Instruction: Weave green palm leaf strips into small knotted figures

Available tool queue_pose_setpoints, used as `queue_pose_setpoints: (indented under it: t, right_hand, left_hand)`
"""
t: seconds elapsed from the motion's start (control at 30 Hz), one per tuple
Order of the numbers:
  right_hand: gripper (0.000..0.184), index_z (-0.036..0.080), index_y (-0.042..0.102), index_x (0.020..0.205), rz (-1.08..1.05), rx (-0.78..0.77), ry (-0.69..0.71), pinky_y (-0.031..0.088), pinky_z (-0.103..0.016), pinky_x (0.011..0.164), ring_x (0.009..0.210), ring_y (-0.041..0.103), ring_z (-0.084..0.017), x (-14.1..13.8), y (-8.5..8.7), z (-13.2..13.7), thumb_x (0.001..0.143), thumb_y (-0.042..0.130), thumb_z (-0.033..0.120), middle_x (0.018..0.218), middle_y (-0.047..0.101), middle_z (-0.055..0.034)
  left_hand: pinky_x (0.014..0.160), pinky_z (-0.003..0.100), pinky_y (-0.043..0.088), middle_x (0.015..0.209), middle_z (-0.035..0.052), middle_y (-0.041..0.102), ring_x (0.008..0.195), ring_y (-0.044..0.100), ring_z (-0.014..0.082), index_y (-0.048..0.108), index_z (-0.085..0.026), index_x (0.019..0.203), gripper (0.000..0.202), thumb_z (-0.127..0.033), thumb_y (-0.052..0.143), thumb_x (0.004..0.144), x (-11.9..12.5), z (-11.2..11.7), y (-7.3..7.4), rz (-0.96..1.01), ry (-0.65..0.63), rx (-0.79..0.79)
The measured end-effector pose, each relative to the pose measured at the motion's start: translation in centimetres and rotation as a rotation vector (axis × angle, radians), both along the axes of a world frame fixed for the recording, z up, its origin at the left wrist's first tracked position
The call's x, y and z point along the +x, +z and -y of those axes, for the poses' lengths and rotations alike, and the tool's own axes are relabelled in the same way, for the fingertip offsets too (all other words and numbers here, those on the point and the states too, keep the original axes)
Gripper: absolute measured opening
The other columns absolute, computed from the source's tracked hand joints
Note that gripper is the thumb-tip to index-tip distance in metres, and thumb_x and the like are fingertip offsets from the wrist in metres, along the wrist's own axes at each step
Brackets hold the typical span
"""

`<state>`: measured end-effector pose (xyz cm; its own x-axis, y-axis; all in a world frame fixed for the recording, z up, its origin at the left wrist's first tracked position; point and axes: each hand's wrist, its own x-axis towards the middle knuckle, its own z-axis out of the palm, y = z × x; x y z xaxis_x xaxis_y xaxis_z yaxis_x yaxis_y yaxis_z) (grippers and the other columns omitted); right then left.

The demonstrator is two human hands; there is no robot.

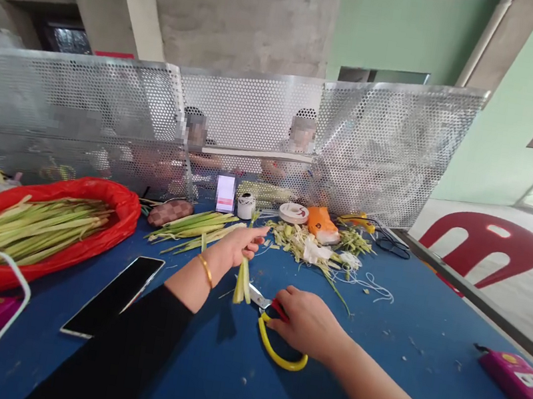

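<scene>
My left hand, with a gold bangle at the wrist, is closed around a small bunch of pale green leaf strips. The strips stick out above and below the fingers, their lower ends hanging over the blue table. My right hand grips scissors with a red and a yellow handle. Their blades point left and meet the lower part of the strips; whether they are parted is hidden behind the bunch. Beyond my left hand lies a pile of longer green leaves.
A red bag full of leaves stands left, near a dark-screened phone. Leaf scraps, a tape roll and an orange packet lie at the back. A perforated metal screen closes the far edge; people sit behind it.
</scene>
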<state>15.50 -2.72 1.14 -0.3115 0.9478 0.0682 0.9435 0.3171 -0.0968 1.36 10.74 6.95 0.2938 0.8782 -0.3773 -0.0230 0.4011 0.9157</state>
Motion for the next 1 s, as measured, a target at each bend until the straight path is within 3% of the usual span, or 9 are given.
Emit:
queue_pose_setpoints:
  t: [0.2, 0.33, 0.43, 0.57, 0.63, 0.7, 0.8, 0.9, 1.0]
  right_hand:
    - [0.046, 0.012, 0.058, 0.113, -0.082, -0.061, -0.099, 0.034, -0.029, 0.059, 0.076, 0.064, -0.025, -0.4, -0.4, 0.0, 0.068, 0.056, 0.017, 0.089, 0.068, -0.0130]
    - [0.049, 0.012, 0.056, 0.123, -0.426, -0.092, -0.215, 0.039, -0.028, 0.061, 0.069, 0.059, -0.019, 0.7, 0.0, -0.5, 0.075, 0.054, 0.023, 0.078, 0.067, -0.0061]
    - [0.045, 0.016, 0.060, 0.122, -0.730, -0.285, -0.031, 0.040, -0.025, 0.056, 0.063, 0.055, -0.014, 1.7, 0.4, 0.0, 0.081, 0.056, 0.035, 0.076, 0.066, -0.0016]
    - [0.039, 0.017, 0.071, 0.107, -0.782, -0.650, 0.114, 0.039, -0.021, 0.053, 0.057, 0.052, -0.011, 2.9, 0.4, -0.2, 0.075, 0.065, 0.037, 0.073, 0.067, -0.0004]
    - [0.043, 0.017, 0.071, 0.109, -0.806, -0.638, -0.050, 0.039, -0.022, 0.051, 0.054, 0.052, -0.011, 3.7, 0.0, -1.7, 0.073, 0.065, 0.040, 0.072, 0.068, -0.0011]
    - [0.041, 0.016, 0.074, 0.103, -0.797, -0.327, -0.300, 0.043, -0.025, 0.054, 0.058, 0.058, -0.015, 4.5, -0.5, -3.6, 0.072, 0.064, 0.042, 0.076, 0.071, -0.0041]
    - [0.041, 0.013, 0.074, 0.101, -0.777, -0.176, -0.395, 0.046, -0.028, 0.062, 0.074, 0.064, -0.022, 4.8, -1.0, -5.2, 0.074, 0.062, 0.041, 0.084, 0.073, -0.0089]
    - [0.048, 0.014, 0.071, 0.112, -0.778, -0.237, -0.322, 0.048, -0.028, 0.064, 0.074, 0.064, -0.021, 3.5, -0.9, -4.0, 0.075, 0.062, 0.043, 0.085, 0.073, -0.0066]
    - [0.045, 0.017, 0.072, 0.111, -0.741, -0.552, 0.017, 0.050, -0.028, 0.068, 0.077, 0.065, -0.020, 2.3, -0.1, -1.8, 0.074, 0.066, 0.042, 0.089, 0.074, -0.0046]
  left_hand:
    - [0.034, 0.013, 0.014, 0.059, -0.0069, 0.041, 0.036, 0.021, -0.0017, 0.061, -0.011, 0.082, 0.010, -0.021, 0.063, 0.082, -8.0, 6.1, -0.8, 0.258, 0.192, 0.038]
    - [0.034, 0.012, 0.014, 0.059, -0.0073, 0.040, 0.036, 0.023, -0.0026, 0.061, -0.009, 0.084, 0.007, -0.016, 0.060, 0.083, -10.7, 7.4, -2.3, 0.348, 0.273, 0.023]
    - [0.033, 0.012, 0.014, 0.058, -0.0081, 0.039, 0.035, 0.022, -0.0026, 0.060, -0.009, 0.085, 0.008, -0.017, 0.057, 0.085, -11.1, 7.2, -2.6, 0.404, 0.285, -0.007]
    - [0.033, 0.012, 0.016, 0.059, -0.0075, 0.040, 0.035, 0.023, -0.0019, 0.060, -0.008, 0.087, 0.010, -0.017, 0.056, 0.087, -10.6, 7.4, -2.6, 0.457, 0.225, -0.081]
    - [0.032, 0.012, 0.015, 0.059, -0.0073, 0.040, 0.035, 0.024, -0.0018, 0.060, -0.008, 0.088, 0.011, -0.017, 0.055, 0.087, -10.3, 7.6, -2.7, 0.474, 0.199, -0.096]
    - [0.032, 0.012, 0.014, 0.059, -0.0073, 0.040, 0.035, 0.024, -0.0018, 0.060, -0.008, 0.089, 0.011, -0.017, 0.055, 0.087, -10.1, 7.8, -2.8, 0.481, 0.187, -0.101]
    - [0.032, 0.012, 0.015, 0.060, -0.0070, 0.040, 0.035, 0.025, -0.0020, 0.061, -0.008, 0.089, 0.010, -0.016, 0.056, 0.087, -9.9, 7.9, -3.0, 0.479, 0.176, -0.107]
    - [0.032, 0.012, 0.015, 0.059, -0.0067, 0.041, 0.035, 0.025, -0.0020, 0.061, -0.008, 0.087, 0.010, -0.017, 0.057, 0.086, -9.8, 7.9, -3.0, 0.482, 0.169, -0.109]
    - [0.032, 0.012, 0.015, 0.059, -0.0067, 0.041, 0.035, 0.025, -0.0019, 0.061, -0.008, 0.085, 0.010, -0.017, 0.058, 0.086, -9.6, 8.0, -2.9, 0.485, 0.168, -0.119]
